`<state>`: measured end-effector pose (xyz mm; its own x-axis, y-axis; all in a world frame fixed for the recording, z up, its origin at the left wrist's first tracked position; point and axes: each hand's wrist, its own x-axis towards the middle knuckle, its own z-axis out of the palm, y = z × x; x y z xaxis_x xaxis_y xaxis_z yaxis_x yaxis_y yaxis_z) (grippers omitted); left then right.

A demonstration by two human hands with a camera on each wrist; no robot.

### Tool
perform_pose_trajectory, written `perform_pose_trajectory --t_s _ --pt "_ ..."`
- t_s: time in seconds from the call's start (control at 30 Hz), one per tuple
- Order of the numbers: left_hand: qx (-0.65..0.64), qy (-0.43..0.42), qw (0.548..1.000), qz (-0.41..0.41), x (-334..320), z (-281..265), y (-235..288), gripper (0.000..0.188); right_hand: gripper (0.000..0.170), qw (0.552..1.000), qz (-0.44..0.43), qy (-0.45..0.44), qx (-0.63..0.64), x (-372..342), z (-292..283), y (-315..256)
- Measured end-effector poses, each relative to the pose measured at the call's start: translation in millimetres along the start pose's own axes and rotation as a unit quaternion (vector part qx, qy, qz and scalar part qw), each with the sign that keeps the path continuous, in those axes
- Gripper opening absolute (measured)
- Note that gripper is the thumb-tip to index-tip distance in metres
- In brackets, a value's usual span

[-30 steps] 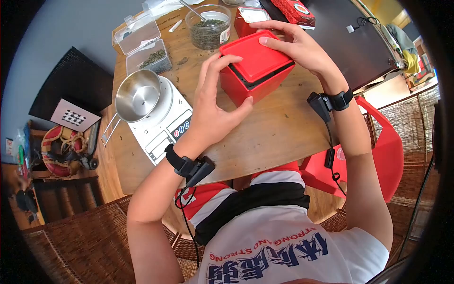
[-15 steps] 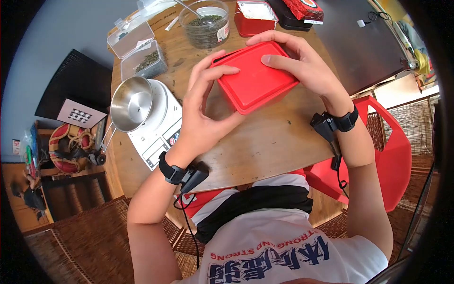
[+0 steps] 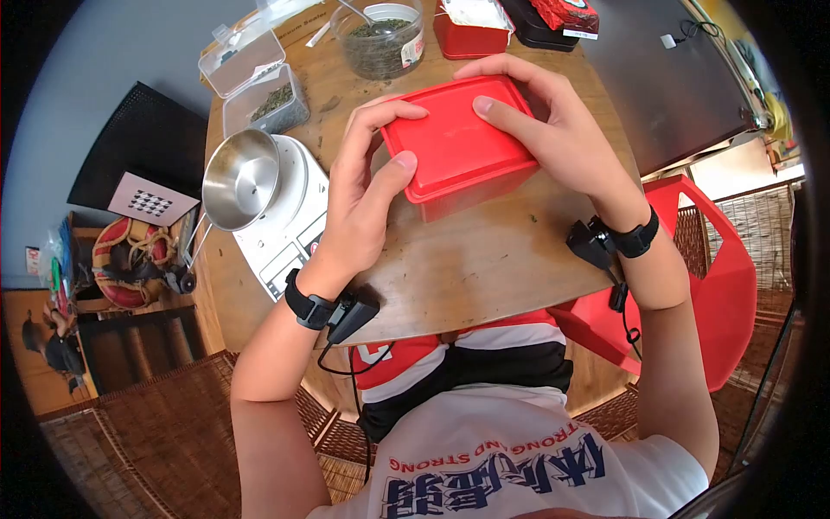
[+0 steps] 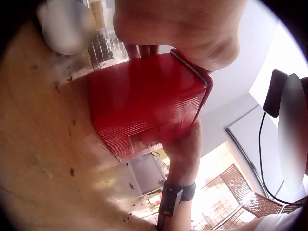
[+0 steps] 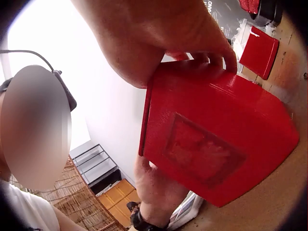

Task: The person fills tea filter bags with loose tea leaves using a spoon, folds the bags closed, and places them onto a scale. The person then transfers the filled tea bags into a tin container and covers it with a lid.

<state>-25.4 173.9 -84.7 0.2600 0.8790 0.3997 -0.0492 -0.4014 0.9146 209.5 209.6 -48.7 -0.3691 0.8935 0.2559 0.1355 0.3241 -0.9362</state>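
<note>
A red box (image 3: 475, 192) stands in front of me on the wooden table, its red lid (image 3: 458, 138) lying level over the top. My left hand (image 3: 359, 203) grips the left side, with its thumb and fingertips on the lid's edge. On the right, my right hand (image 3: 566, 143) holds the box with its thumb on the lid and its fingers over the far edge. Ribbed bands show on the box wall (image 4: 144, 91) in the left wrist view. An embossed panel (image 5: 202, 149) marks another wall in the right wrist view.
A steel pot (image 3: 242, 182) sits on a white kitchen scale (image 3: 259, 251) at left. Behind it are a clear box (image 3: 298, 112) of dried leaves and a round tub (image 3: 380, 60) with a spoon. Another red box (image 3: 467, 43) stands at the back, near a red packet (image 3: 566, 16).
The lid sat crooked with a dark gap along its near edge; now it lies level and that gap is covered. The left thumb has moved from the near corner up onto the lid.
</note>
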Motion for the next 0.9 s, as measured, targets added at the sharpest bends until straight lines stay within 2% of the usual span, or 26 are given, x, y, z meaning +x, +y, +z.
perform_pose_trajectory --t_s 0.07,0.13,0.27,0.37,0.5,0.57,0.7,0.77,0.9 --pt "0.006 -0.002 1.0 0.018 -1 1 0 0.034 0.03 1.0 0.008 -0.018 0.019 0 -2 0" --pt "-0.032 -0.018 0.999 -0.006 -2 2 0 0.034 0.03 0.998 0.03 -0.027 0.055 1 -1 -4" --pt "-0.02 -0.033 0.999 -0.02 -3 2 3 0.033 0.032 0.989 0.057 -0.028 0.13 1 1 -1" --pt "-0.033 -0.033 0.998 -0.031 -4 3 0 0.032 0.033 0.988 0.06 -0.03 0.138 0 2 -2" --pt "0.01 -0.034 0.999 -0.015 -5 5 -1 0.032 0.032 0.987 0.059 -0.025 0.148 1 1 3" --pt "0.011 -0.034 0.999 -0.021 -5 6 -2 0.032 0.031 0.992 0.026 -0.016 0.125 0 3 6" --pt "0.006 -0.04 0.999 -0.013 -3 5 0 0.03 0.029 0.995 0.014 -0.009 0.097 -1 4 -1" --pt "0.008 -0.04 0.999 -0.004 -2 6 1 0.028 0.028 0.99 0.058 -0.015 0.127 -1 5 -18" --pt "0.001 -0.03 0.999 0.023 1 6 -5 0.029 0.026 0.986 0.116 -0.038 0.11 4 0 -17"
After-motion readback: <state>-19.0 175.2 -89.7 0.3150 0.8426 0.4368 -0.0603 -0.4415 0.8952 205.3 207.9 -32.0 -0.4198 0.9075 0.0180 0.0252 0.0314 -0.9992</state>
